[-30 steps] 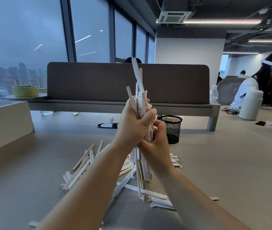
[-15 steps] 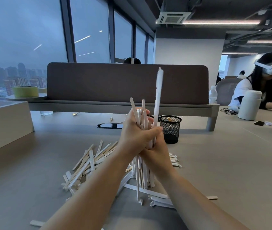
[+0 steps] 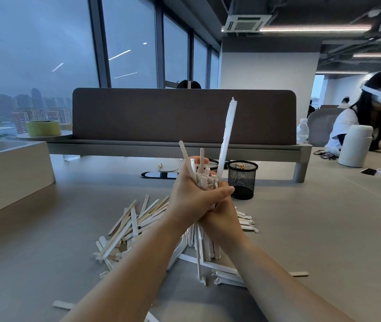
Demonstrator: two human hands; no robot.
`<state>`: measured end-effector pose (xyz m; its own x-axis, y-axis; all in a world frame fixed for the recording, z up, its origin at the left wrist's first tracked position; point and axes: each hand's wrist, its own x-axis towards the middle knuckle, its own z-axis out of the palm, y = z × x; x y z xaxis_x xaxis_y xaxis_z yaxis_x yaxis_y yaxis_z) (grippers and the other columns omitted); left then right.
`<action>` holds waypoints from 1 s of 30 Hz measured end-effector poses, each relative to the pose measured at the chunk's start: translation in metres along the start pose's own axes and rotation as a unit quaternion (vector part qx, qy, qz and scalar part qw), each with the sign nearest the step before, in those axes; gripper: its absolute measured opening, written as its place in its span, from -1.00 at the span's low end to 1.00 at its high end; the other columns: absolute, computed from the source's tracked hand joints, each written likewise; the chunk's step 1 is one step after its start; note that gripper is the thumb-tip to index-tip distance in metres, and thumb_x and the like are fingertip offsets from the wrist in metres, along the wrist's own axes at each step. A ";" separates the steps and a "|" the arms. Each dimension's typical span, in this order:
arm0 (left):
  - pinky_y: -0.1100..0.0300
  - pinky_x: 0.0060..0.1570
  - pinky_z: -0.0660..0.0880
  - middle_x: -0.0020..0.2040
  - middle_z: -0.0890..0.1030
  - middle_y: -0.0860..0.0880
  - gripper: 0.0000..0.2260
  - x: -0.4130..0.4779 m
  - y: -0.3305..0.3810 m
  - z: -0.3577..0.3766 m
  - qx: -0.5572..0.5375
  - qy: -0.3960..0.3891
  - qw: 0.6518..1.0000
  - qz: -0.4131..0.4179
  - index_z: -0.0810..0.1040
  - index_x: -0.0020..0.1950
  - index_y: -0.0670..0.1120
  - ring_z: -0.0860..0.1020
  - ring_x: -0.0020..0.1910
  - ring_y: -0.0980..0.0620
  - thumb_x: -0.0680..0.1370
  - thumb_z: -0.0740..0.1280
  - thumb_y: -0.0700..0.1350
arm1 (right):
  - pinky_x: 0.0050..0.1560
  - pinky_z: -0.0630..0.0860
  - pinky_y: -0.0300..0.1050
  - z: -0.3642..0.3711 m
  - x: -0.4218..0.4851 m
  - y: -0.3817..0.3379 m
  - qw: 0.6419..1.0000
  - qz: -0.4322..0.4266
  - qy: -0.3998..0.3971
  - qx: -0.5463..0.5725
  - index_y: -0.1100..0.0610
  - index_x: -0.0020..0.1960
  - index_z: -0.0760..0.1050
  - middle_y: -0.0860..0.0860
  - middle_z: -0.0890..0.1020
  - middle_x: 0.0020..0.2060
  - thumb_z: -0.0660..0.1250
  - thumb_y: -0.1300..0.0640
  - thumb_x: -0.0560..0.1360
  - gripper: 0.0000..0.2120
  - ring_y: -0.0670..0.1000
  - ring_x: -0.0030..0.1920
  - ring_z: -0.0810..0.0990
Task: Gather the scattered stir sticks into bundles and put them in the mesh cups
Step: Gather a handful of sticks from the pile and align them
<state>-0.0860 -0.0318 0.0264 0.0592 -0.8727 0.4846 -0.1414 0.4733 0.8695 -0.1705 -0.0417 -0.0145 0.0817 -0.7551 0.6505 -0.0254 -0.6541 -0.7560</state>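
Both hands clasp one upright bundle of stir sticks [image 3: 204,180] above the table. My left hand [image 3: 192,198] wraps it from the left, thumb across the front. My right hand [image 3: 222,217] grips it lower, from the right. One long white wrapped stick [image 3: 226,135] pokes well above the others. The bundle's lower ends hang near the tabletop. A loose pile of sticks [image 3: 133,226] lies on the table to the left and below my hands. A black mesh cup [image 3: 242,178] stands just beyond my hands to the right; a second mesh cup [image 3: 212,164] shows partly behind the bundle.
A wooden box [image 3: 10,173] stands at the left. A brown desk divider [image 3: 185,115] runs across the back. A person wearing a headset [image 3: 375,112] sits at far right, near a white flask [image 3: 355,145] and a water bottle [image 3: 302,132]. A phone [image 3: 159,175] lies beyond.
The bundle and both hands have come down toward the table. The sticks have slid lower in my grip, so fewer tips show above my left hand.
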 end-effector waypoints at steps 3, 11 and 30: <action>0.14 0.09 0.58 0.01 0.61 -0.08 -0.36 -0.004 0.002 -0.003 -0.003 0.002 1.000 0.002 0.42 0.22 -0.03 0.64 0.01 0.00 0.24 0.62 -0.20 | -0.07 0.52 -0.36 0.001 -0.001 0.003 1.000 -0.002 0.004 0.011 0.08 0.02 0.39 -0.04 0.60 -0.12 0.40 0.52 0.34 -0.55 -0.24 -0.08 0.64; 0.21 0.08 0.54 -0.01 0.53 0.08 -0.31 -0.008 0.002 -0.001 0.050 0.007 0.998 0.028 0.35 0.21 0.07 0.61 0.00 0.09 0.22 0.63 -0.18 | -0.05 0.55 -0.21 0.003 0.000 0.006 0.994 0.011 0.001 0.105 0.21 0.04 0.32 0.04 0.59 -0.13 0.49 0.28 0.23 -0.52 -0.11 -0.09 0.65; 0.22 0.00 0.52 -0.11 0.61 0.06 -0.36 -0.007 -0.010 0.001 0.073 0.026 0.996 -0.040 0.37 0.08 -0.01 0.62 -0.06 0.09 0.15 0.66 -0.02 | -0.03 0.57 -0.10 0.003 -0.002 0.015 0.993 0.011 -0.009 0.115 0.14 0.02 0.31 -0.03 0.62 -0.15 0.49 0.37 0.21 -0.50 -0.08 -0.08 0.64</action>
<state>-0.0858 -0.0301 0.0144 0.1262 -0.8979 0.4218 -0.2769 0.3764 0.8841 -0.1678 -0.0501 -0.0275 0.1024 -0.7672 0.6332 0.2013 -0.6074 -0.7685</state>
